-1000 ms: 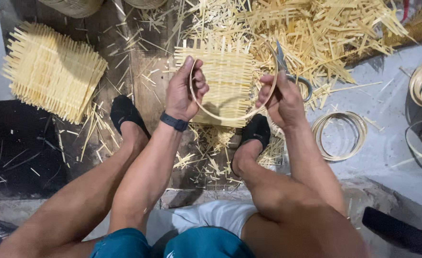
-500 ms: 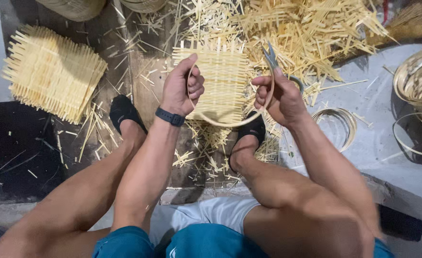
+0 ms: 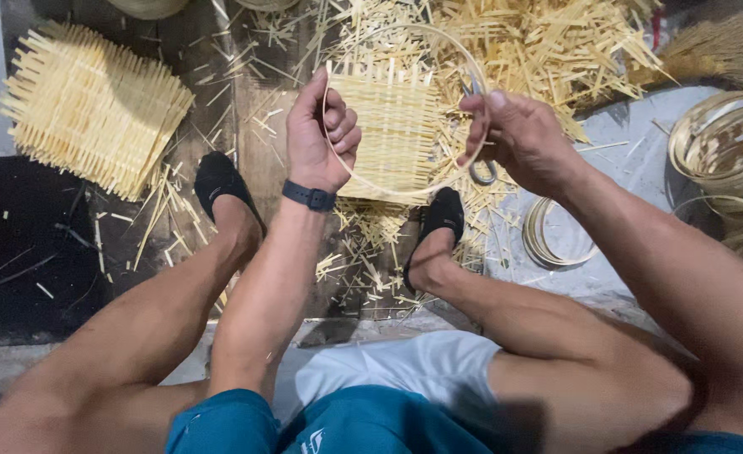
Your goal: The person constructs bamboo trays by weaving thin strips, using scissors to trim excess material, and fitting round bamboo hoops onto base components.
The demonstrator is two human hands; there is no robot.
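Pinched at opposite sides by left hand (image 3: 321,139) and right hand (image 3: 518,139), thin pale bamboo-strip hoop (image 3: 388,192): seemingly light, springy, best rim-held.

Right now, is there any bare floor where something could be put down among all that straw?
Some: the grey floor between the right hand and the coiled hoops, and the dark patch below the woven mat stack. Around the scrap pile and held ring it is crowded.
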